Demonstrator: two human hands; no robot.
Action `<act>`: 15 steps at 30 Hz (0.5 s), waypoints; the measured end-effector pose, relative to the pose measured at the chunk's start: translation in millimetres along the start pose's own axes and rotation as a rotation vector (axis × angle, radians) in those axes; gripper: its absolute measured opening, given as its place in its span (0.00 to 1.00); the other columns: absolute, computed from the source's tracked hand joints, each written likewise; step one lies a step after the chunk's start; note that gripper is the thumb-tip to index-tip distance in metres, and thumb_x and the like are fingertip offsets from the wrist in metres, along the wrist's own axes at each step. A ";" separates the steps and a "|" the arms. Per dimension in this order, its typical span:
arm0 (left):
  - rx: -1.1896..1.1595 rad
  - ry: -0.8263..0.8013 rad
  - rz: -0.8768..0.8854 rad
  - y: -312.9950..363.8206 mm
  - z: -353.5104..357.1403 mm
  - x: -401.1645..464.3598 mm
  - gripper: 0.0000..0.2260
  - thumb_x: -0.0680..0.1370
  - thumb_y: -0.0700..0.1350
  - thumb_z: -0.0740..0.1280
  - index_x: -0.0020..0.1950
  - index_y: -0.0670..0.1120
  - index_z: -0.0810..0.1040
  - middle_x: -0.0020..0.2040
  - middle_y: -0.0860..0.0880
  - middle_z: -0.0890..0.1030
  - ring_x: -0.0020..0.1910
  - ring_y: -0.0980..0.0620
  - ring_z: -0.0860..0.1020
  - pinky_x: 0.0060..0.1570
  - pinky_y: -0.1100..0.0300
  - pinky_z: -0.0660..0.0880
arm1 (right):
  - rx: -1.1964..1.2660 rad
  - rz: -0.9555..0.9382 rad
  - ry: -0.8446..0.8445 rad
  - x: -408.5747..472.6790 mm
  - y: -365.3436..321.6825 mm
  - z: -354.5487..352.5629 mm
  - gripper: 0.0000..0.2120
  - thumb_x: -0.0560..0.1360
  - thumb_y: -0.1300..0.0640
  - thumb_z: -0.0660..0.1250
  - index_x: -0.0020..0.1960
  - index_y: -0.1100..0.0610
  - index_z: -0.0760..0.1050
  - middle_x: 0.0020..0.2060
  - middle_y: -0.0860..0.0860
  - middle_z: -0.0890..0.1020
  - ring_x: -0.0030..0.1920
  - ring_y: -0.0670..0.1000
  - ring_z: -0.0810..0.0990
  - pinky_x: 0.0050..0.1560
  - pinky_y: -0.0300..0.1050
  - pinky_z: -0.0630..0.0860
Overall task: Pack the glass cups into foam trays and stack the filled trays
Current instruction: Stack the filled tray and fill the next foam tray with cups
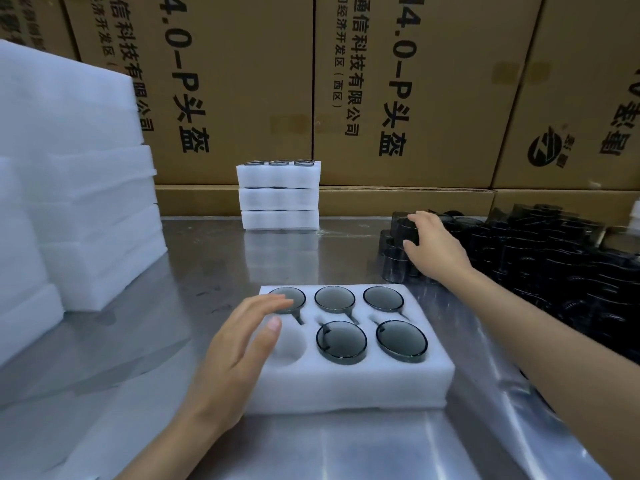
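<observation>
Nearest, left hand [239, 344] rests fingers spread on the white six-hole foam tray [346, 379] holding five dark glass cups [341, 341]; right hand [433, 247], fingers curled, grips a loose dark cup [403, 226].

A polished steel worktop [207, 258] carries everything here, its surface mirroring what stands on it. Taking the foam tray [346, 382] near the front edge as the landmark: behind it, by the back edge, stands a stack of three filled trays [279, 195]. To its left, tall piles of blank white foam [86, 216] rest on the steel. To its right and a little further back, dark glass cups [540, 251] lie massed together. Behind the stack, brown cardboard cartons [408, 98] close off the back of the worktop.
</observation>
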State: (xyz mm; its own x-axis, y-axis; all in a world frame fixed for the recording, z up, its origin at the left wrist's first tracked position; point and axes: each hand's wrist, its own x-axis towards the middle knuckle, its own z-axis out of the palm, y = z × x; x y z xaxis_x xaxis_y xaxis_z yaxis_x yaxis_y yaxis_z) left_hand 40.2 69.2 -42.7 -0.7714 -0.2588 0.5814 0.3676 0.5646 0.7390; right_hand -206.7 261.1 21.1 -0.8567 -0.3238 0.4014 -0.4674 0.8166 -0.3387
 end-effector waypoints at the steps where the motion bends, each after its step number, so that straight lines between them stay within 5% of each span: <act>1: -0.006 0.005 0.004 -0.2 0.7 0.4 0.18 0.76 0.57 0.55 0.57 0.52 0.79 0.58 0.57 0.78 0.63 0.58 0.73 0.59 0.71 0.65 | -0.038 0.006 -0.009 6.4 0.7 1.6 0.24 0.80 0.54 0.59 0.74 0.55 0.59 0.74 0.50 0.58 0.66 0.57 0.70 0.57 0.53 0.72; 8: -0.097 0.027 -0.004 -0.3 3.1 1.6 0.19 0.76 0.56 0.55 0.56 0.49 0.79 0.56 0.55 0.79 0.61 0.56 0.74 0.58 0.71 0.66 | -0.282 0.060 0.004 25.5 -2.4 15.5 0.21 0.79 0.49 0.61 0.67 0.59 0.65 0.63 0.57 0.68 0.60 0.59 0.72 0.43 0.49 0.72; 15: -0.111 0.021 -0.035 1.1 1.7 2.3 0.18 0.76 0.57 0.55 0.58 0.52 0.78 0.57 0.58 0.78 0.62 0.59 0.74 0.56 0.74 0.65 | -0.321 -0.029 0.063 23.2 -6.9 16.4 0.08 0.79 0.54 0.62 0.53 0.58 0.72 0.52 0.56 0.78 0.50 0.59 0.76 0.40 0.49 0.71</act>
State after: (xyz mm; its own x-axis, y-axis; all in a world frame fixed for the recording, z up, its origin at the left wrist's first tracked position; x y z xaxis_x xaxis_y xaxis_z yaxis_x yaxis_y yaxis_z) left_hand 37.9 70.6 -41.1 -0.7744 -0.2938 0.5604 0.3963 0.4651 0.7916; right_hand -226.9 240.1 18.8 -0.8242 -0.3267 0.4625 -0.3897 0.9199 -0.0446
